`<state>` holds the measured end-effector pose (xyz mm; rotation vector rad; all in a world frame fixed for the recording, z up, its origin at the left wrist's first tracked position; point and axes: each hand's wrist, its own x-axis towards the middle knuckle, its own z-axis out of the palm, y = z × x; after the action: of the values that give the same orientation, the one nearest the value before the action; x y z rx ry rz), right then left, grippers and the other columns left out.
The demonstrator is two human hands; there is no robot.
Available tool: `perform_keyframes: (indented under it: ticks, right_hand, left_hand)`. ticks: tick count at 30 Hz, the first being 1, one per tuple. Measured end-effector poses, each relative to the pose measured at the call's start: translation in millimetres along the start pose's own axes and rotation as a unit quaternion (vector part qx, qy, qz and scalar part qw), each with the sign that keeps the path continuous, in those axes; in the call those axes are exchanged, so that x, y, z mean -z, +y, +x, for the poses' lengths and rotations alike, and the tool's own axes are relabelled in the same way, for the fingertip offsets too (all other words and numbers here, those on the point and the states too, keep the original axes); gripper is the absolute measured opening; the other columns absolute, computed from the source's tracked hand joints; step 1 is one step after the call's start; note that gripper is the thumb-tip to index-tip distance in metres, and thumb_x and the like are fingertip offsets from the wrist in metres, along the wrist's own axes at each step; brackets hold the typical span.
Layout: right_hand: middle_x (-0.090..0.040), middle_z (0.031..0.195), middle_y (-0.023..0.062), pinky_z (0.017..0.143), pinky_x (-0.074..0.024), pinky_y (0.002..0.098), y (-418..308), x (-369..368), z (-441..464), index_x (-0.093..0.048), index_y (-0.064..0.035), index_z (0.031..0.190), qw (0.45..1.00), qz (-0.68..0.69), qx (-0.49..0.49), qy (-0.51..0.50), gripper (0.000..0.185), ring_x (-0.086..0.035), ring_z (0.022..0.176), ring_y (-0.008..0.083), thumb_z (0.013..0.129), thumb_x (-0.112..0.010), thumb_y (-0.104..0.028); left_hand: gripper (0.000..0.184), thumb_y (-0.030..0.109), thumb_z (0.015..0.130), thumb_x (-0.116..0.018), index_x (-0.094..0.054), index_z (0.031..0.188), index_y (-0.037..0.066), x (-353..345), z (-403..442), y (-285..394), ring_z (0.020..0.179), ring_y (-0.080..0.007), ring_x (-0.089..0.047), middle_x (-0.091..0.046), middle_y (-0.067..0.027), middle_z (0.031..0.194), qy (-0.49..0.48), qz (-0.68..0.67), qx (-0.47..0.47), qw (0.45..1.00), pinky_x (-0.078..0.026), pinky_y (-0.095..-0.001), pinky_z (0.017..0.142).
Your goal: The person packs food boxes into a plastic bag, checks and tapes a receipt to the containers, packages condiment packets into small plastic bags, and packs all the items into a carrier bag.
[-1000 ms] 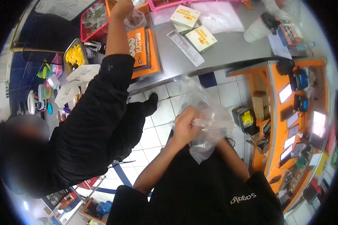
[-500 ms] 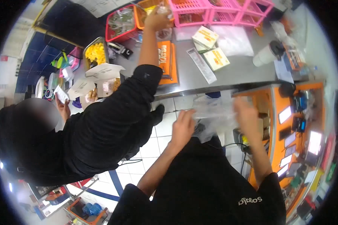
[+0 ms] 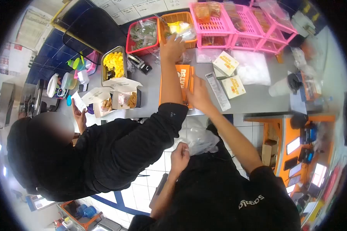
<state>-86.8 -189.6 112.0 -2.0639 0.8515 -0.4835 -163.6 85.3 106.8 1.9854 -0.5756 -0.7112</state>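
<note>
A crumpled clear plastic bag (image 3: 199, 140) hangs in front of my body. My left hand (image 3: 180, 157) is closed on its left side. My right hand (image 3: 199, 94) is stretched over the counter edge, fingers apart, at the right side of flat orange boxes (image 3: 167, 90) with "KATSU" lettering. Whether it touches them I cannot tell. A co-worker's forearm crosses those boxes, and that person's hand (image 3: 172, 49) is at the front of the orange basket (image 3: 192, 43). Right of my hand lie a long printed paper strip (image 3: 218, 91) and small white-and-yellow boxes (image 3: 233, 87).
The co-worker in black stands close on my left, holding a white paper (image 3: 79, 101). On the counter are opened food boxes (image 3: 103, 94), a metal pan of yellow food (image 3: 114, 66), a red basket (image 3: 132, 50), pink racks (image 3: 216, 29) and a tumbler (image 3: 279, 87).
My right hand has left the plastic bag and moved up-left to the orange boxes. My left hand has lowered with the bag. The view has shifted, showing more of the counter.
</note>
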Motion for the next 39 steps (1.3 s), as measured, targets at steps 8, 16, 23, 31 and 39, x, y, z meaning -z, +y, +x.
perform_keyframes:
  ticks: [8, 16, 23, 31, 39]
  right_hand:
    - [-0.018, 0.159, 0.0331, 0.112, -0.0321, 0.0636, -21.1, -50.5, 31.9, -0.03, -0.0015, 0.153, 0.992, -0.113, -0.011, 0.056, 0.098, -0.026, 0.146, 0.0517, 0.077, -0.081, -0.039]
    - [-0.013, 0.162, 0.0335, 0.105, -0.0347, 0.0698, -49.7, 0.9, 49.1, -0.021, 0.0026, 0.157, 0.974, -0.16, -0.065, -0.147, 0.12, -0.032, 0.142, 0.0495, 0.073, -0.084, -0.055]
    - [-0.01, 0.163, 0.0337, 0.102, -0.0347, 0.0744, -54.5, -30.7, 55.5, -0.021, -0.0051, 0.16, 0.972, -0.19, -0.053, -0.13, 0.13, -0.033, 0.141, 0.0508, 0.062, -0.088, -0.059]
    - [-0.045, 0.139, 0.0259, 0.111, -0.0407, 0.0509, 20.6, 77.0, 58.4, -0.035, -0.0061, 0.152, 0.986, -0.033, 0.053, -0.158, 0.114, -0.046, 0.131, 0.0453, 0.057, -0.09, -0.037]
    - [-0.039, 0.142, 0.0271, 0.109, -0.0393, 0.0554, 146.8, 250.4, 80.0, -0.028, -0.017, 0.155, 0.97, -0.192, -0.117, 0.095, 0.109, -0.04, 0.133, 0.049, 0.064, -0.087, -0.027]
  left_hand:
    - [0.024, 0.008, 0.083, -0.057, -0.06, 0.107, 0.007, -26.8, 8.6, -11.8, 0.064, -0.017, -0.054, -0.057, -0.0063, 0.078, -0.009, -0.023, 0.073, 0.997, -0.043, -0.0311, 0.061]
    - [0.031, 0.017, 0.095, -0.059, -0.056, 0.123, 0.004, -43.1, 62.4, -11.3, 0.075, -0.0231, -0.062, -0.063, -0.0139, 0.083, 0.098, 0.004, 0.02, 0.995, -0.048, -0.0346, 0.07]
    - [0.07, 0.03, 0.088, -0.077, -0.045, 0.141, 0.0, -27.9, 133.5, 18.5, 0.09, -0.0239, -0.062, -0.063, -0.0161, 0.101, 0.183, 0.047, 0.108, 0.976, -0.05, -0.0375, 0.081]
    - [0.129, 0.062, 0.058, -0.091, -0.026, 0.153, 0.004, -21.8, 165.2, 31.5, 0.119, -0.0477, -0.061, -0.04, -0.0295, 0.149, 0.259, 0.268, 0.112, 0.921, -0.056, -0.0532, 0.09]
    - [0.133, 0.067, 0.053, -0.091, -0.029, 0.152, 0.003, -27.1, 172.9, 47.5, 0.107, -0.0488, -0.065, -0.045, -0.0295, 0.141, 0.223, 0.272, 0.111, 0.93, -0.059, -0.0538, 0.079]
